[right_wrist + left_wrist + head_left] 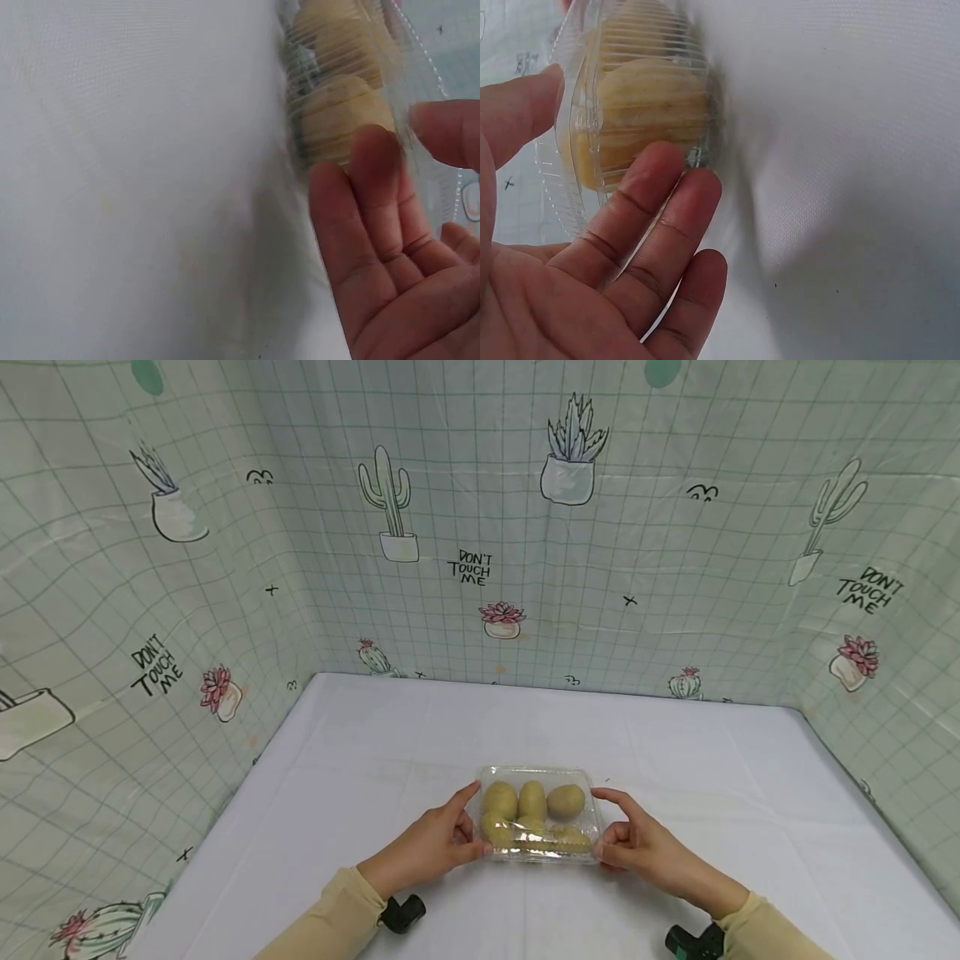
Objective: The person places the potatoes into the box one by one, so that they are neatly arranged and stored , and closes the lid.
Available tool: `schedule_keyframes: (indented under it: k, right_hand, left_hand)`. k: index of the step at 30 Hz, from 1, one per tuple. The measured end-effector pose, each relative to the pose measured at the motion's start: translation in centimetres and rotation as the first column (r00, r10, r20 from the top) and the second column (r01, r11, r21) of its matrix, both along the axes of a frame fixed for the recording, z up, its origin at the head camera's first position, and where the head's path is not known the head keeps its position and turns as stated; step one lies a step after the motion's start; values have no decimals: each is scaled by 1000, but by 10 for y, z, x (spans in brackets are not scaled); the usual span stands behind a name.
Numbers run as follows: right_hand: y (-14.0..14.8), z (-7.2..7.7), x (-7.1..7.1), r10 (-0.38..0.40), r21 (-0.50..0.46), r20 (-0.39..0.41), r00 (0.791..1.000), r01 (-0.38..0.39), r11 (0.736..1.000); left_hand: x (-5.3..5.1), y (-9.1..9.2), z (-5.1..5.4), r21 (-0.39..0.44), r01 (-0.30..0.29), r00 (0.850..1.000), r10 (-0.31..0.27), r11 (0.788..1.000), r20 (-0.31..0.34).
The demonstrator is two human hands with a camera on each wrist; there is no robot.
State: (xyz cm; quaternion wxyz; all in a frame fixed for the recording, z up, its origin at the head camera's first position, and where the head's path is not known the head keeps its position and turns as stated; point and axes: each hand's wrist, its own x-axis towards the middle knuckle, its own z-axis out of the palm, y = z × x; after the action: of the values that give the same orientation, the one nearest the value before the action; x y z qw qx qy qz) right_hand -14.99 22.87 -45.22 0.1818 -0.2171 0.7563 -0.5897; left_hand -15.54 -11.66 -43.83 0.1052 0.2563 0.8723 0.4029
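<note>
A clear plastic clamshell box point(536, 771) with its lid down sits on the white tabletop. Several yellowish oval potatoes point(566, 802) show through the lid in two rows. My left hand point(431, 843) grips the box's left side, index finger at the far corner and thumb at the near one. On the opposite side my right hand point(648, 847) holds it the same way. In the left wrist view, fingertips point(660, 157) rest against the ribbed side wall and the thumb is by the rim. Fingertips point(371, 142) touch the other end in the right wrist view.
The white cloth-covered table point(405, 727) extends around the box on all sides. Behind and beside it hangs a grid-patterned curtain point(450, 485) printed with potted cacti and words. Black wrist devices point(405, 913) sit under both sleeves.
</note>
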Motion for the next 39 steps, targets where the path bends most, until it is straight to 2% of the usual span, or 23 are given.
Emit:
schedule_keyframes:
  k: [12,20,31,39]
  right_hand:
    - [-1,-2,1,14,-56,2,1000,-14,998]
    - [-1,-2,1,19,-60,-5,1000,-20,998]
    - [-1,-2,2,25,-62,-8,1000,-25,998]
    - [-1,-4,2,14,-66,3,1000,-13,998]
  left_hand:
    - [1,0,2,32,1,1000,-2,999,8]
    - [0,1,-2,85,-18,998,13,996,59]
    - [-2,3,-4,127,-49,996,38,991,83]
    - [-2,4,-5,135,-81,995,71,988,76]
